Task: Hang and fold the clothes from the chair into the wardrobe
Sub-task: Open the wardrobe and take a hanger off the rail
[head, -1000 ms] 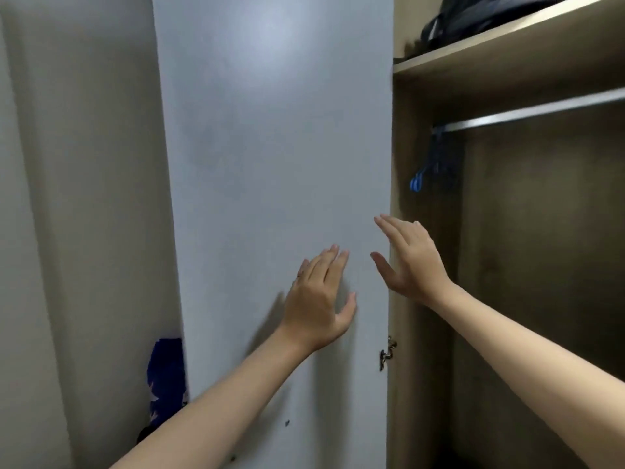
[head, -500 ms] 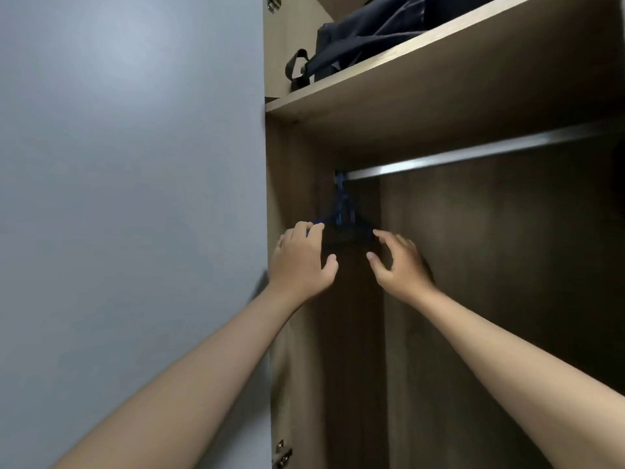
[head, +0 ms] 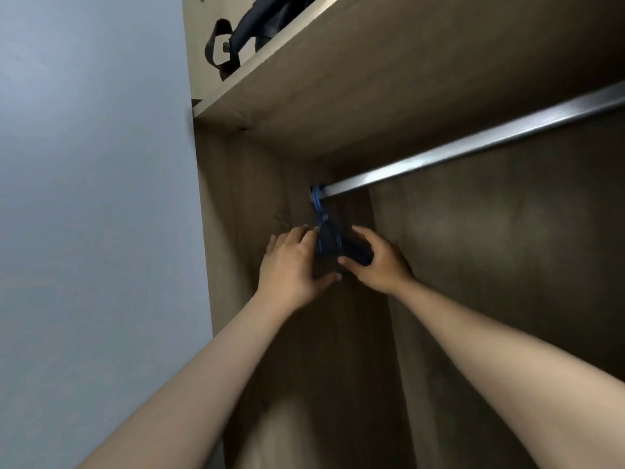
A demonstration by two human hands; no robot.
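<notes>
Blue plastic hangers [head: 325, 231], judged light, stiff and tangle-prone, are gripped mid-frame by the right hand [head: 378, 262] with curled fingers, while the left hand [head: 291, 265] touches them, loosely spread.

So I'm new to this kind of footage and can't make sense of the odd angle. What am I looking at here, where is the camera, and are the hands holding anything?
No machine here: a person wears a wide-angle camera on the head, so you look forward and up along both bare arms into an open wooden wardrobe. The pale grey wardrobe door fills the left. A shiny metal hanging rail crosses under a light wooden shelf, which carries a dark bag with straps. A bunch of blue plastic hangers hangs at the rail's left end. The left hand touches them from one side; the right hand curls its fingers round them from the other. No clothes show.
</notes>
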